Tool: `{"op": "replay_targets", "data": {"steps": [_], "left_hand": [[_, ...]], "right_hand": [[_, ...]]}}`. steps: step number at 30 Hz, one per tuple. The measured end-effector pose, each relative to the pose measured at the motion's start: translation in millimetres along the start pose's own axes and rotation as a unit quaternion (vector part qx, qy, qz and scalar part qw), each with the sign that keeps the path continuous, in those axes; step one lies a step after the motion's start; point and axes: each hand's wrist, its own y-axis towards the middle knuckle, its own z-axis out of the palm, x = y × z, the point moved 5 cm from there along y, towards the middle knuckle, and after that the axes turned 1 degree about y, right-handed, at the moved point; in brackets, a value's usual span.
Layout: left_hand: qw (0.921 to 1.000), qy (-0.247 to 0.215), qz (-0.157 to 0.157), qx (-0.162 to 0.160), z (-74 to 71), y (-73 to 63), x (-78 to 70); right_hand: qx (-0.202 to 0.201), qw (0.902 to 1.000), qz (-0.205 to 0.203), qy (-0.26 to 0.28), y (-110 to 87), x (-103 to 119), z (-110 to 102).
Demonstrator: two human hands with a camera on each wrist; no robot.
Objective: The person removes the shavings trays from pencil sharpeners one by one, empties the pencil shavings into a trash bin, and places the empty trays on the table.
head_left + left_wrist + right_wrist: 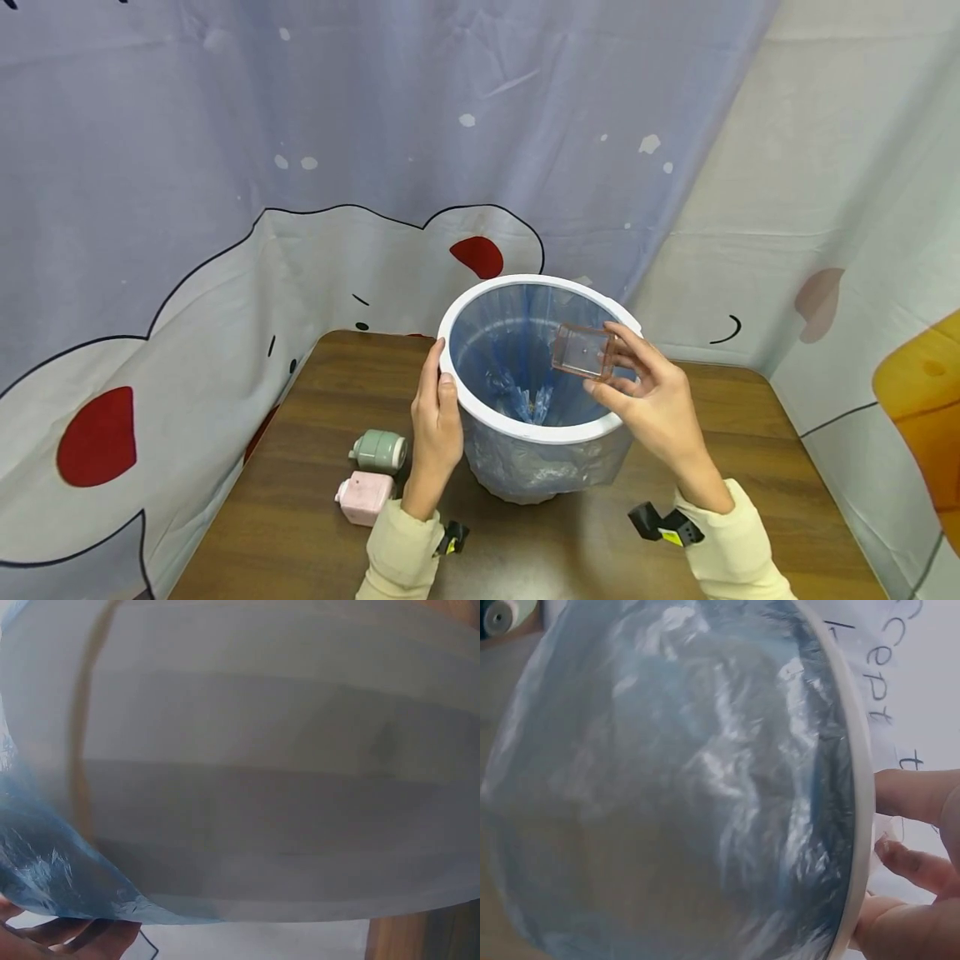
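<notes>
A trash can (pixel 551 433) with a white rim and a translucent blue liner bag (pixel 517 333) stands on the wooden table. My left hand (pixel 437 429) rests against the left side of its rim, fingers extended upward. In the left wrist view its fingers (pixel 82 937) show at the lower left, beside the bag. Over the can's mouth, my right hand (pixel 660 400) pinches a small clear, pinkish plastic box (pixel 582 353) between thumb and fingers. In the right wrist view the can's bagged side hides most of that box, and the fingers (pixel 915 795) appear beyond the rim.
Left of the can, a green bottle-shaped item (pixel 378 451) and a pink one (pixel 364 497) lie on the wooden table (pixel 300 533). A printed cloth (pixel 360 125) hangs behind and around the table.
</notes>
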Motion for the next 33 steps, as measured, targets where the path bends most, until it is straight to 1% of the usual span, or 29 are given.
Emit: {"op": "replay_targets", "data": {"steps": [3,8,14,18,23,30,33], "left_hand": [[1.0,0.0,-0.001,0.001,0.0,-0.3,-0.3],[1.0,0.001,-0.004,-0.001,0.1,-0.8,0.0],[1.0,0.002,-0.007,-0.001,0.3,-0.5,1.1],[1.0,0.002,-0.004,-0.002,0.1,-0.3,1.2],[1.0,-0.001,-0.003,-0.006,-0.4,0.2,1.3],[1.0,0.0,-0.007,-0.006,-0.1,0.0,1.7],[1.0,0.001,-0.008,-0.005,0.1,-0.4,2.2]], "right_hand": [[0.011,0.9994,0.008,0.032,0.2,0.9,-0.8],[0.019,0.9959,0.028,0.084,0.0,3.0,-3.5],[0.029,0.9913,0.059,0.114,-1.9,2.5,-5.7],[0.036,0.9858,0.079,0.144,-3.2,1.4,-6.8],[0.041,0.9766,0.102,0.185,-4.1,1.0,-8.3],[0.063,0.9681,0.133,0.203,-8.8,0.5,-15.0],[0.074,0.9622,0.142,0.22,-11.1,-0.3,-19.4]]}}
